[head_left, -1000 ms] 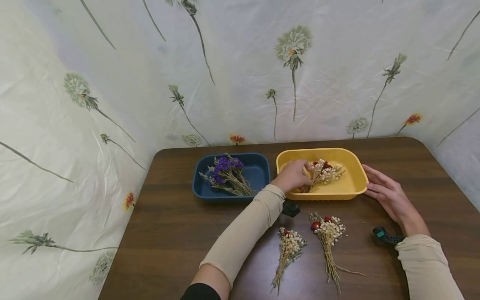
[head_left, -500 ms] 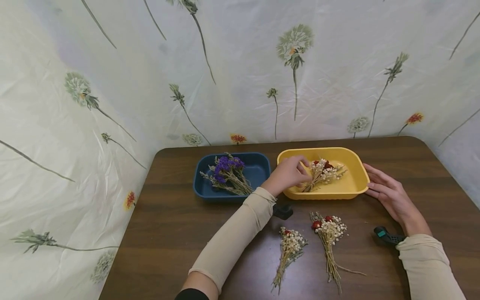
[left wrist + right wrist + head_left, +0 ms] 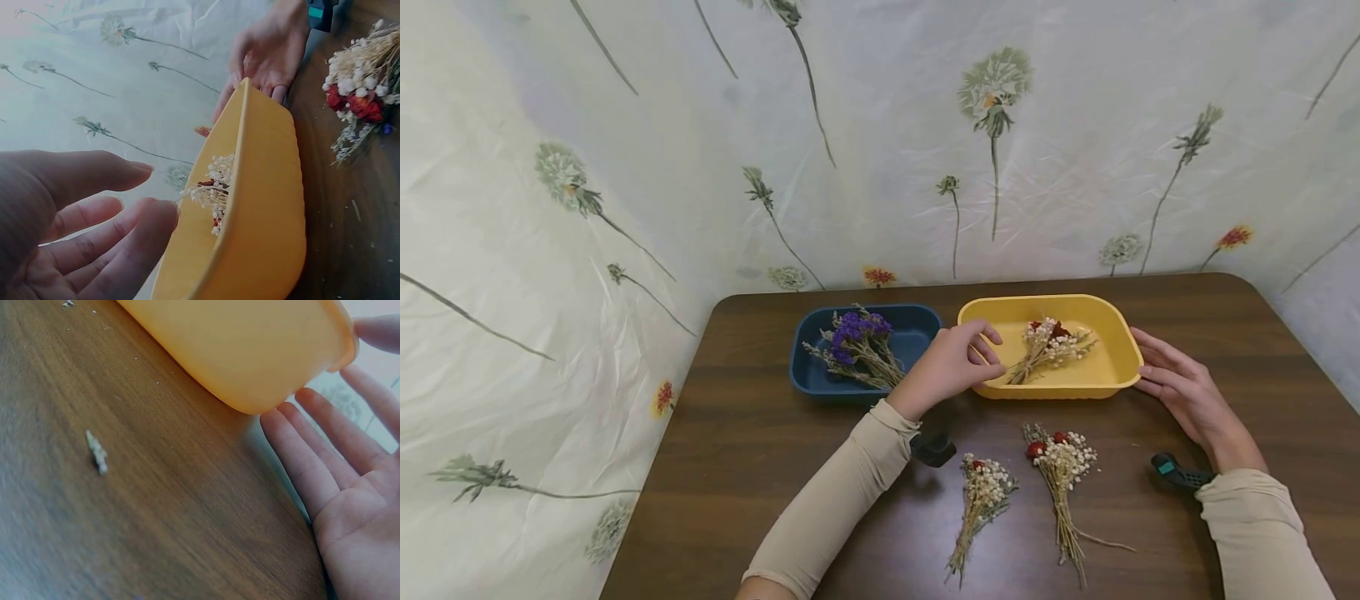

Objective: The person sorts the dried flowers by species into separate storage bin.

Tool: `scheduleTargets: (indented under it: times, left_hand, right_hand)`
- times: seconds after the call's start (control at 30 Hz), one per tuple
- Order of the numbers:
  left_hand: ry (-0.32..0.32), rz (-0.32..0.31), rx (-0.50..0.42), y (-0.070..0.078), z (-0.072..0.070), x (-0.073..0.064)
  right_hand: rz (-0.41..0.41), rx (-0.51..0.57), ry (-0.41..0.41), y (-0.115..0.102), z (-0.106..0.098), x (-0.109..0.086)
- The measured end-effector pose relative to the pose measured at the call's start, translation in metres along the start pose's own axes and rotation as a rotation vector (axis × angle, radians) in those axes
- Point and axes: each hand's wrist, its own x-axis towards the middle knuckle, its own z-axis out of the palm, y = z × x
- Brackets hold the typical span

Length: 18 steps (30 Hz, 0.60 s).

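My left hand (image 3: 949,363) hovers over the near left corner of a yellow tray (image 3: 1108,367), thumb and fingers apart, holding nothing. In the left wrist view a gap shows between its thumb and fingertips. Inside the tray lies a small bunch of dried flowers (image 3: 1047,348), with white and dark red blooms and pale stems. My right hand (image 3: 1183,396) touches the tray's right end with fairly straight fingers (image 3: 303,453); the thumb is at the rim. Two more dried bunches lie on the table, a smaller one (image 3: 983,496) and a fuller one (image 3: 1060,467) with red blooms.
Left of the yellow tray stands a blue tray (image 3: 919,333) containing purple dried flowers (image 3: 856,333). A tiny broken sprig (image 3: 96,452) lies on the dark wooden table (image 3: 737,467). Flower-printed cloth (image 3: 865,167) hangs behind the table's far edge.
My left hand has let go of the bunch in the yellow tray and drawn back to the left. The right hand has stayed at the tray's end.
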Motion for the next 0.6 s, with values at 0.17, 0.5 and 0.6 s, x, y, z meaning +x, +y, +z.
scheduleTargets:
  times: [0.17, 0.5, 0.6]
  left_hand:
    - [-0.010, -0.005, 0.019, -0.001, -0.003, -0.015]
    - [-0.029, 0.000, 0.048, -0.012, -0.003, -0.050]
    - [-0.040, -0.006, 0.071, -0.015, -0.002, -0.062]
  right_hand:
    - [0.005, -0.004, 0.008, -0.001, 0.000, -0.001]
    - [-0.005, 0.003, 0.001, 0.000, 0.001, -0.001]
    - [-0.008, 0.001, -0.001, -0.001, 0.001, -0.001]
